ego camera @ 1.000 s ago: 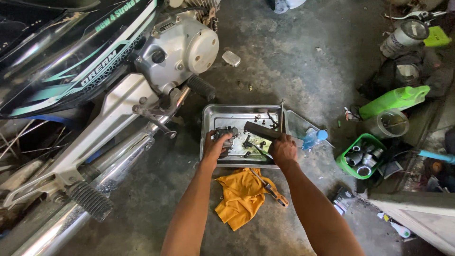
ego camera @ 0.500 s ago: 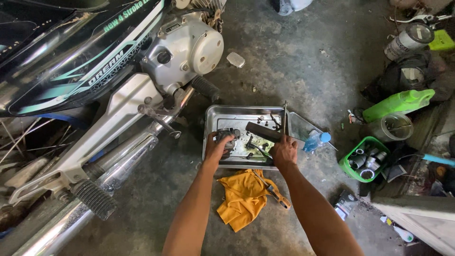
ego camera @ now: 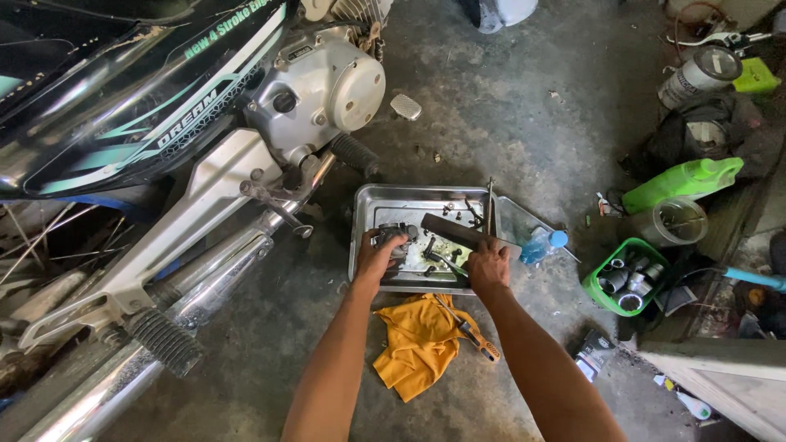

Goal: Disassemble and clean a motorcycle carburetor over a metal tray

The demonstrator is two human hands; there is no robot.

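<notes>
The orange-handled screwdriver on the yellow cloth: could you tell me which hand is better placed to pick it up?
Probably the right hand. It rests at the tray's near edge, almost directly above the screwdriver, while the left hand grips a small metal part in the tray.

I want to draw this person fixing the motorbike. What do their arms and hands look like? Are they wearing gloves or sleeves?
No gloves and no sleeves show. Both forearms are bare from the bottom edge of the picture up to the left hand and the right hand. No watch, ring or wristband shows on the parts in view.
</notes>
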